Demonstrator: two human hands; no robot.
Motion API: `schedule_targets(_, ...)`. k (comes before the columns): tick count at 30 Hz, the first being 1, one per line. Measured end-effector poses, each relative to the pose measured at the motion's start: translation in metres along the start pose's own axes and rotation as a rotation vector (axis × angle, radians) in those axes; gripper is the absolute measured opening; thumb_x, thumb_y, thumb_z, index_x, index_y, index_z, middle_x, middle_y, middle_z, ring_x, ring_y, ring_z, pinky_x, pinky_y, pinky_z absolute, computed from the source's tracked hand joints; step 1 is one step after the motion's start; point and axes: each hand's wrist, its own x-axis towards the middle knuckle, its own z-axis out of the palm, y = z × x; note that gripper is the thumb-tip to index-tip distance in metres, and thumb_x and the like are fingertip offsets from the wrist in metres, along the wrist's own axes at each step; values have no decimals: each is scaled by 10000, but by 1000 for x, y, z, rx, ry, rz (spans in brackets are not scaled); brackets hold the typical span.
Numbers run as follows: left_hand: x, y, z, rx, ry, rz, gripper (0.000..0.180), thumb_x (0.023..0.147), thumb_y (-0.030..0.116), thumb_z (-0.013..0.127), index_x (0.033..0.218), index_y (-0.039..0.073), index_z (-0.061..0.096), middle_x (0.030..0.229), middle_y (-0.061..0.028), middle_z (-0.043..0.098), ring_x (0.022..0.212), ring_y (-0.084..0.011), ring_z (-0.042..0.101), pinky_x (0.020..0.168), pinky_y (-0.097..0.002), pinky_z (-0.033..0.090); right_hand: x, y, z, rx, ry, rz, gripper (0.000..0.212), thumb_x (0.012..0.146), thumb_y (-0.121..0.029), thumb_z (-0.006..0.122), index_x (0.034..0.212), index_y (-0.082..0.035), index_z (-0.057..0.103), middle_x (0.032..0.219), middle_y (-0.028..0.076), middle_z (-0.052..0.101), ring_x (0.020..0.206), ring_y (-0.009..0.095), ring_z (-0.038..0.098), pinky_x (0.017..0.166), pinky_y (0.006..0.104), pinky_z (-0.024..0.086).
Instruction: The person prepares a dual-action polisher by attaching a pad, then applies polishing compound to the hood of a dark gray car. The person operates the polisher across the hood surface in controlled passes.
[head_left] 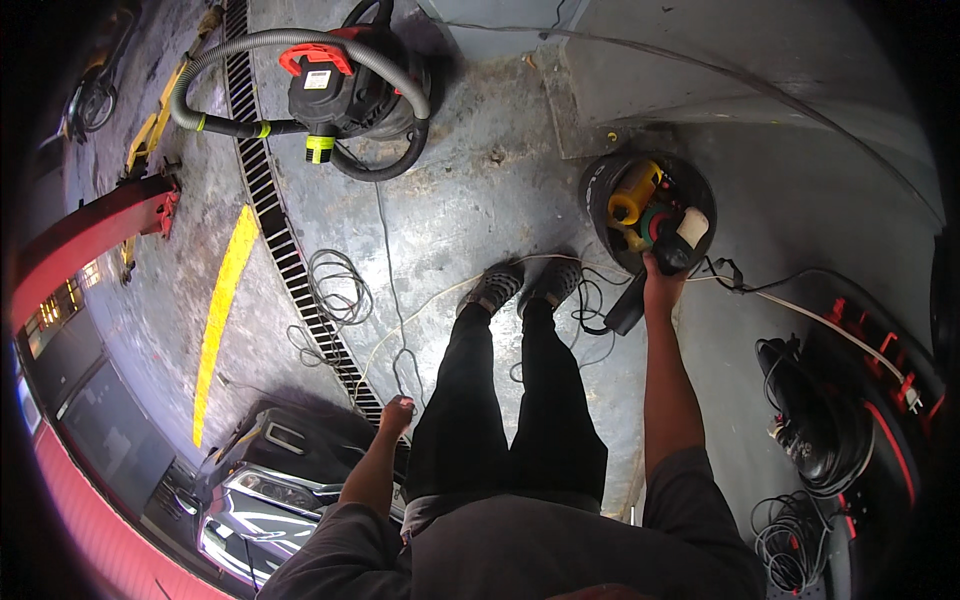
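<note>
Low on my left, my left hand [397, 414] is closed, with a thin grey cord [398, 365] running up from its fingers across the floor. My right hand [662, 283] reaches out to the near rim of a round black bucket [588, 200]. Its fingers are wrapped around a black power tool, partly hidden by the hand. The tool's dark cylindrical body [627, 306] sticks out to the left of my wrist, trailing a black cord. Inside the bucket lie a yellow bottle [636, 192], a round green-edged pad [657, 222] and a cream-white piece [692, 227].
A black-and-red vacuum cleaner [350, 85] with a grey hose stands far left beside a floor drain grate [262, 160]. Coiled cords [340, 290] lie near my feet. A car front [270, 490] is at lower left; a red lift arm [95, 240] extends at left. Cables hang at right.
</note>
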Motion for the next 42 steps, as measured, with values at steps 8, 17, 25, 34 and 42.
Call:
schedule_targets(8,-5,-19,-16,87,29,179,232,972,258,639,1106,92,730,1046,-155,773,968,-299,757,776,-391,623,-3,-7,-5,-72,-22,77,985,737,-499,905,1399,84,468,1344,285,629,1250,454,623,1039,500,495)
schedule_targets(17,-22,20,0,171,37,207,232,942,232,631,1083,87,745,1073,-177,755,968,-345,749,878,-441,590,2,3,-2,50,-2,22,990,722,-471,923,1412,87,484,1338,277,639,1248,433,630,1053,478,488)
schedule_targets(25,-32,41,-4,101,14,69,334,946,337,649,1138,79,741,1069,-181,777,1053,-347,744,915,-435,578,-3,3,-3,10,37,-6,911,710,-430,938,1349,79,534,1285,248,666,1191,416,656,1023,484,503)
schedule_targets(34,-36,59,-17,132,41,78,357,929,345,672,1138,63,738,1041,-165,784,1019,-326,755,899,-432,581,-11,9,-9,43,-26,45,983,736,-464,915,1433,62,464,1306,283,653,1222,444,644,1038,488,502)
schedule_targets(42,-14,81,-18,52,46,204,380,944,358,663,1169,59,729,1082,-184,771,1054,-331,741,927,-439,564,-20,0,-19,113,-12,22,901,747,-412,932,1366,73,494,1243,272,670,1162,433,665,1006,484,514)
